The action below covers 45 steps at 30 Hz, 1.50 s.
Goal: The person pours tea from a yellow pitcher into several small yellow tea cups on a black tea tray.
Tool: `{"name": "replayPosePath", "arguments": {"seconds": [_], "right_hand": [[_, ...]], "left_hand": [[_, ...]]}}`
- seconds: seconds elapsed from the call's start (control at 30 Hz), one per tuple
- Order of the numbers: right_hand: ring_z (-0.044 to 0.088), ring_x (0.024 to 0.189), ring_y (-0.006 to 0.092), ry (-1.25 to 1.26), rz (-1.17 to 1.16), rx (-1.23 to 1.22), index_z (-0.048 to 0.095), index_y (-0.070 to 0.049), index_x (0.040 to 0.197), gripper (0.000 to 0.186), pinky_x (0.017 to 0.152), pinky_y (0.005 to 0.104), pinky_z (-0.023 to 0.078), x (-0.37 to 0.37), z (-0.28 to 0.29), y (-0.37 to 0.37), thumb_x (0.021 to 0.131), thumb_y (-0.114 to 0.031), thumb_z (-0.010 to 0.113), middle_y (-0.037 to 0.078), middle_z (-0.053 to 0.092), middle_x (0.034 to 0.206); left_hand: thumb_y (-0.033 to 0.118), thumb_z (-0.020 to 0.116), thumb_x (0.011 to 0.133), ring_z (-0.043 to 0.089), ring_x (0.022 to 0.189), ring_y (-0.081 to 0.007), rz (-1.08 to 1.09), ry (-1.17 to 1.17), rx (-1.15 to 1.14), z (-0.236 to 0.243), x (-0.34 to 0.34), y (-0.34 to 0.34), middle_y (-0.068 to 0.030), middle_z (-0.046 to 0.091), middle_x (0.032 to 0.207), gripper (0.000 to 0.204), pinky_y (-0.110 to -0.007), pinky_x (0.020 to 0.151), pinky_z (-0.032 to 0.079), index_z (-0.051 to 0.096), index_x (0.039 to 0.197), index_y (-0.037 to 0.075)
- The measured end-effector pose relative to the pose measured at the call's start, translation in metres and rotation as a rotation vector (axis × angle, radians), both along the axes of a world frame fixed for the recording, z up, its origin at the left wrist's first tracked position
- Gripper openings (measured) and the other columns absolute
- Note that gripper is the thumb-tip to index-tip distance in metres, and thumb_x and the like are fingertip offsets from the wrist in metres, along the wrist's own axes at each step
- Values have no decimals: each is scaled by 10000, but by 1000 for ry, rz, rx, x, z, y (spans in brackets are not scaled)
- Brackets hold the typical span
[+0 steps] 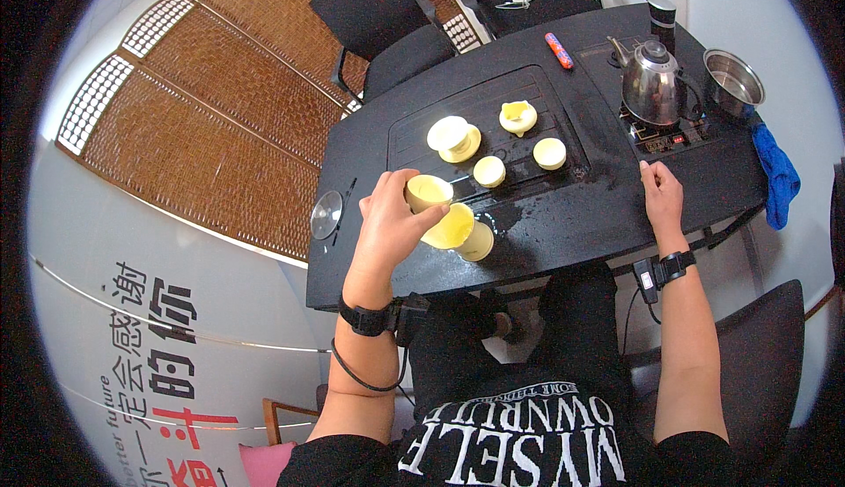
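My left hand (390, 220) grips a small pale-yellow teacup (429, 192) by its rim, thumb on one side and fingers on the other. Just below the cup is a yellow wide-mouthed vessel (451, 227), its inside showing. Against it, close to the table's front edge, stands a cream cylindrical piece (476, 244); whether the two are joined I cannot tell. Beyond them are two small teacups (489, 171) (549, 153), a lidded bowl (453, 138) on a saucer and a spouted yellow piece (518, 117). My right hand (662, 196), fingers curled closed, rests at the table's front edge.
The black tea table (563, 214) has a wet, recessed tray (414, 135). On the right stand a steel kettle (651, 82) on a heater, a steel pot (733, 80) and a hanging blue cloth (776, 174). A red-blue packet (559, 50) and glass disc (326, 215) lie elsewhere.
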State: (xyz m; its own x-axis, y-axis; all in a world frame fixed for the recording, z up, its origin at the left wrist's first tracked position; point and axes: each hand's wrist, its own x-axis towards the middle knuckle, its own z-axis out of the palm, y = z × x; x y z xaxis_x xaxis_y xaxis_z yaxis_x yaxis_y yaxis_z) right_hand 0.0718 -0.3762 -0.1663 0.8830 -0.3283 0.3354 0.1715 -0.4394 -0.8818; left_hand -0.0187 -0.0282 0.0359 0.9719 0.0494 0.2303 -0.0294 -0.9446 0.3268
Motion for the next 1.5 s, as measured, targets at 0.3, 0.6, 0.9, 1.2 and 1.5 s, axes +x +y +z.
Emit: {"name": "replayPosePath", "arguments": {"seconds": [0.3, 0.6, 0.9, 1.2, 1.5], "right_hand": [[379, 498, 154, 3, -6, -9, 480, -9, 679, 378, 495, 326, 345, 0, 0, 0, 904, -300, 567, 66, 437, 545], [380, 498, 151, 5, -4, -8, 477, -12, 687, 374, 494, 319, 345, -1, 2, 1, 909, -302, 561, 62, 443, 551], [370, 501, 165, -5, -2, -13, 466, -11, 690, 381, 499, 329, 345, -1, 2, 0, 912, -307, 554, 77, 424, 555], [374, 504, 169, -8, -4, -25, 472, -8, 698, 372, 502, 331, 347, -1, 1, 0, 912, -301, 555, 80, 429, 559], [375, 507, 152, -9, 5, -7, 476, -1, 702, 373, 501, 325, 349, -2, 4, 1, 912, -299, 557, 77, 436, 557]], "left_hand": [[325, 736, 665, 546, 984, -296, 0, 19, -3, -1, 2, 3, -143, 573, 1023, 563, -386, 911, 306, 569, 1093, -1], [329, 731, 663, 545, 982, -295, -2, 21, 53, 3, 0, 0, -143, 573, 1012, 563, -388, 903, 305, 567, 1090, 1], [331, 728, 662, 548, 987, -297, -6, 28, 68, 2, 1, 2, -147, 576, 1010, 563, -392, 911, 298, 568, 1083, -7], [330, 727, 662, 551, 990, -290, 3, 49, 29, 3, 2, 0, -141, 578, 1009, 563, -389, 926, 289, 569, 1087, -4], [305, 735, 666, 548, 978, -310, -5, 38, -20, -1, 3, 3, -141, 568, 1037, 542, -392, 905, 357, 568, 1092, 13]]}}
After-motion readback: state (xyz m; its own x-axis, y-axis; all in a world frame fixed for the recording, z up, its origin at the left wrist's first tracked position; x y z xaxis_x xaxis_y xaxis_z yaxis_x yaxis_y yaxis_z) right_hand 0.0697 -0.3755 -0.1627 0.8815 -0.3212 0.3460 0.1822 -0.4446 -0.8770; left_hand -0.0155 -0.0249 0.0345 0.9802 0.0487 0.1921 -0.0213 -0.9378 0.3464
